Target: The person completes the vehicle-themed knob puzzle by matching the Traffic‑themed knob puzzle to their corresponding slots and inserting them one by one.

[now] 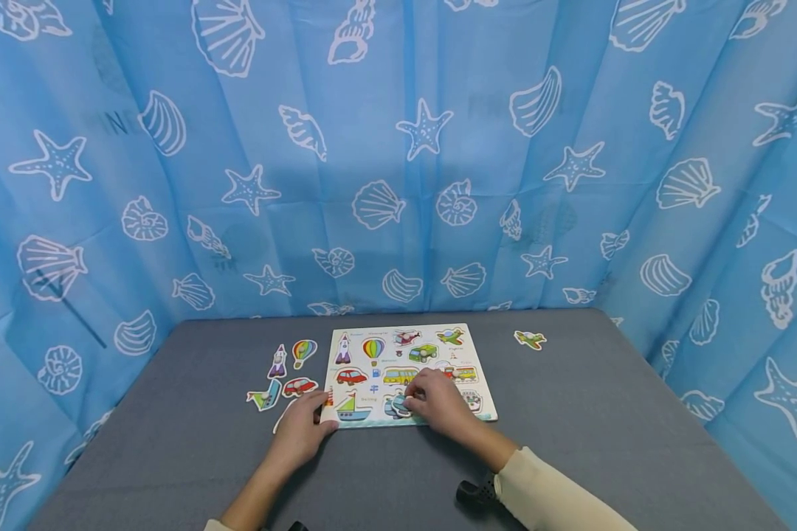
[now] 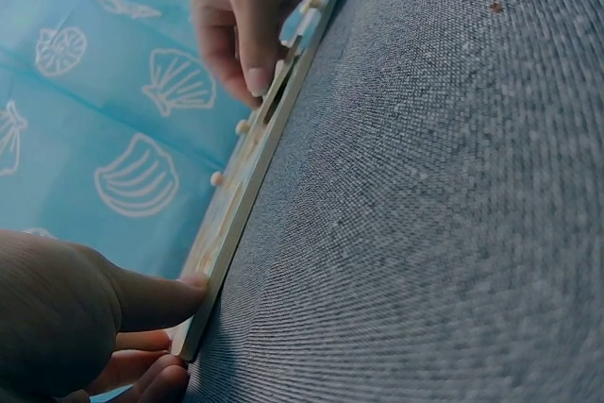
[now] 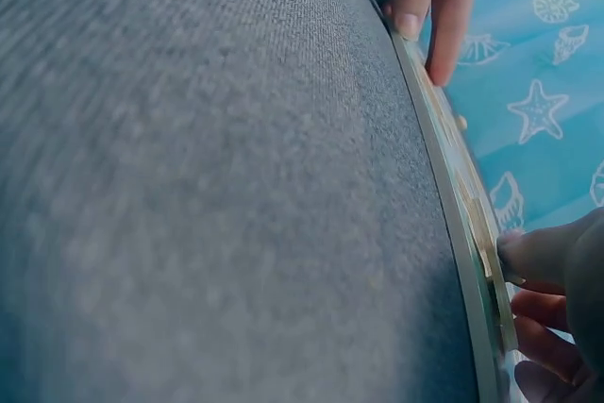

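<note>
Over there the right hand pinches a blue piece, tilted at the front middle of the board; the left hand grips its near-left corner. Fitting, I'd judge: next calls for aligning, then pressing flat.

Room between board and airplane piece; left grip blocks near-left corner.

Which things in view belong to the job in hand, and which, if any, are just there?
Part of the job:
Puzzle board, its edge gripped by the left hand
Puzzle piece pinched by the right hand
Probably the loose rocket, balloon, red car and plane, matching the board's pictures

Just there:
Grey table covering
Blue shell-print curtain
</note>
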The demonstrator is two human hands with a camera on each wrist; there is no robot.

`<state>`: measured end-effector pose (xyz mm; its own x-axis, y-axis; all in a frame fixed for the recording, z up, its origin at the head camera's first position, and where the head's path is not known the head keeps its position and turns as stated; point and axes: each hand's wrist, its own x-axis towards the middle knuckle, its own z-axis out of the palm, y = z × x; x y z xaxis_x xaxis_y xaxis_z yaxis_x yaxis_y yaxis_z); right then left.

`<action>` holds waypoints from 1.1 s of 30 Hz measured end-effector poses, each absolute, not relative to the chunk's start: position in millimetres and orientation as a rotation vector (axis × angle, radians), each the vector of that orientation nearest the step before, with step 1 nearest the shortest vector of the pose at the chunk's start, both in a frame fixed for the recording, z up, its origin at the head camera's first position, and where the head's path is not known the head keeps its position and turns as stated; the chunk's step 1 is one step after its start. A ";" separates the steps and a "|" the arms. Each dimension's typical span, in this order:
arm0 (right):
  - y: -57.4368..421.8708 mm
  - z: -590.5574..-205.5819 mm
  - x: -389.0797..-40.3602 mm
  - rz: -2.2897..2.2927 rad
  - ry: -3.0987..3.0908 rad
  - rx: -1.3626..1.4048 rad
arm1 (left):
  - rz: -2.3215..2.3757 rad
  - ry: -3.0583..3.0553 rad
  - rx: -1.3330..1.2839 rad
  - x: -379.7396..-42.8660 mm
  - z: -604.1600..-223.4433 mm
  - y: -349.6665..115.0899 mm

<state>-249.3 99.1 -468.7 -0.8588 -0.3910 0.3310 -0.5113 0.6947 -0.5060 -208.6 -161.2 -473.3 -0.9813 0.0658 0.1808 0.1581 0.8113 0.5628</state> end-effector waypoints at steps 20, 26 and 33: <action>84.0 -465.5 -247.0 0.888 -2.679 0.819 | -0.907 -2.839 -0.179 -208.0 -472.3 -161.4; 82.1 -465.0 -247.9 0.816 -2.698 0.824 | -0.911 -2.836 -0.183 -207.3 -470.5 -161.1; 83.0 -464.9 -249.1 0.767 -2.713 0.848 | -0.921 -2.837 -0.188 -205.9 -469.0 -161.0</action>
